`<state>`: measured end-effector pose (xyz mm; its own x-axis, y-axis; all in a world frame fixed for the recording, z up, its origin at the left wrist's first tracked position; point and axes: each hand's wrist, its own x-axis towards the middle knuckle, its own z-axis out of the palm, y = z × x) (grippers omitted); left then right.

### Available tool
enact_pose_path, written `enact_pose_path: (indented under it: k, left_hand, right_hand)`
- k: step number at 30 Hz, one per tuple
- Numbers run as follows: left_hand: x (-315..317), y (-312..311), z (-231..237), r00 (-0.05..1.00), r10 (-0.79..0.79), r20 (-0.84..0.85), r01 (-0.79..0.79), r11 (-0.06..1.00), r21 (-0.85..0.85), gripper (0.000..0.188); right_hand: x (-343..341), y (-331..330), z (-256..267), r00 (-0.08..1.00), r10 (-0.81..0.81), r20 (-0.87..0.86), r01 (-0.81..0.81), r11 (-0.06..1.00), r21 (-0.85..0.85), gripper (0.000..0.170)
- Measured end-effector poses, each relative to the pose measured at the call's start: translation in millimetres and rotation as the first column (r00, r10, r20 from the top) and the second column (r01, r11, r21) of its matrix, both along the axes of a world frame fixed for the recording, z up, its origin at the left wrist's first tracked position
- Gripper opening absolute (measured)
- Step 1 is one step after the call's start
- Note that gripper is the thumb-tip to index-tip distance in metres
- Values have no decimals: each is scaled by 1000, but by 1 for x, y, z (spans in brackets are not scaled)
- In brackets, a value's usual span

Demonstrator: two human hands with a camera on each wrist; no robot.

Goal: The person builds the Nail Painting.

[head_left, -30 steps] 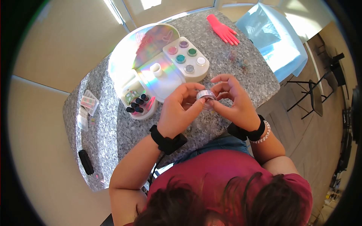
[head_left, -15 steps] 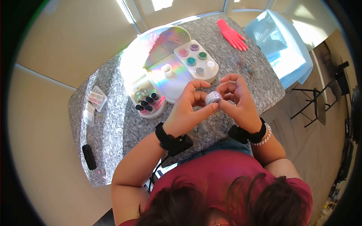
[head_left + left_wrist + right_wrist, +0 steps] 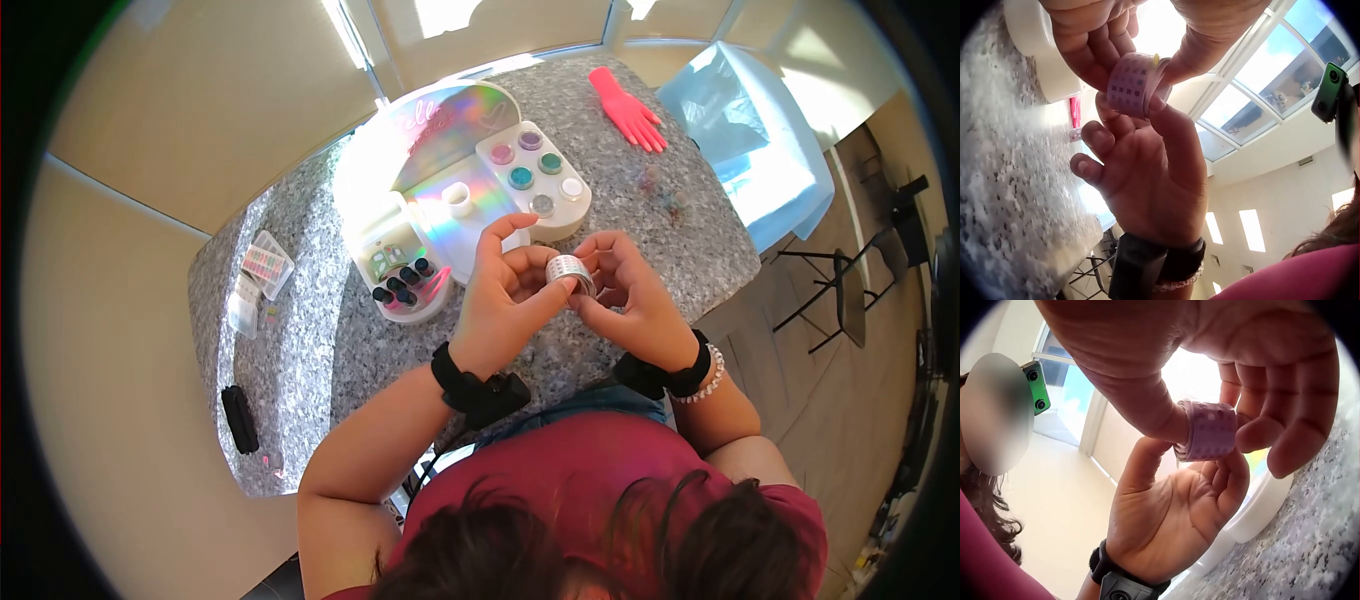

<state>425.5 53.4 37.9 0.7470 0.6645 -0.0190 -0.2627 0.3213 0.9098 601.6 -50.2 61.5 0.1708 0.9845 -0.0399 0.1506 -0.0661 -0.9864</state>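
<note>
A small roll of patterned strip (image 3: pixel 571 272) is held between both hands above the near side of the table. The left hand (image 3: pixel 508 300) pinches it from the left between thumb and fingers, and the right hand (image 3: pixel 632 305) pinches its other side. Small dark marks in rows cover the pale purple roll (image 3: pixel 1129 84) in the left wrist view, where a bit of yellow shows at its top edge. From the right wrist view, the roll (image 3: pixel 1212 431) sits between the thumb and fingertips of the right hand, with the left hand's fingertips touching it from below.
Beyond the hands stands a white kit with an iridescent tray (image 3: pixel 430 215), pots of coloured powder (image 3: pixel 521 177) and black-capped bottles (image 3: pixel 408 276). A pink hand model (image 3: pixel 627 112) lies at the back right. Clear plastic cases (image 3: pixel 267 265) and a black pouch (image 3: pixel 239 419) lie at the left.
Both hands and the roll have shifted slightly right in the head view. The roll has turned so its patterned outer side shows. The table and kit appear shifted right and down from the first frame.
</note>
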Motion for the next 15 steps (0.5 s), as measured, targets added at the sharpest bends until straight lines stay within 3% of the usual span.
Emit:
enact_pose_path:
  k: [7, 9, 10, 11, 12, 13, 14, 15]
  left_hand:
    - [1, 2, -6, 997, 24, 72, -23, 1000, -21, 73]
    - [2, 5, -7, 998, 63, 19, -63, 998, -9, 71]
    - [2, 5, -7, 998, 56, 21, -56, 998, -16, 71]
    - [2, 6, -8, 998, 57, 7, -57, 998, -9, 71]
    - [2, 6, -8, 998, 57, -7, -57, 998, -4, 71]
    - [2, 5, -8, 999, 46, -1, -46, 999, -12, 71]
    - [3, 5, -6, 999, 40, -23, -41, 999, -22, 71]
    - [3, 4, -6, 998, 34, -46, -35, 999, -33, 71]
  right_hand:
    - [10, -2, -1, 982, 3, -190, -2, 1000, 3, 48]
    - [37, 0, 6, 999, -48, 12, 47, 994, 99, 51]
    - [54, 3, 8, 939, -203, 279, 157, 971, 178, 52]
    - [69, 8, 13, 785, -364, 501, 257, 928, 271, 54]
    - [95, 11, 8, 523, -426, 738, 238, 905, 354, 55]
    - [122, 12, -3, 189, -454, 871, 187, 887, 422, 56]
    - [143, 16, -17, 178, -451, 875, 193, 888, 418, 56]
    - [161, 19, -33, 249, -408, 878, 235, 905, 354, 50]
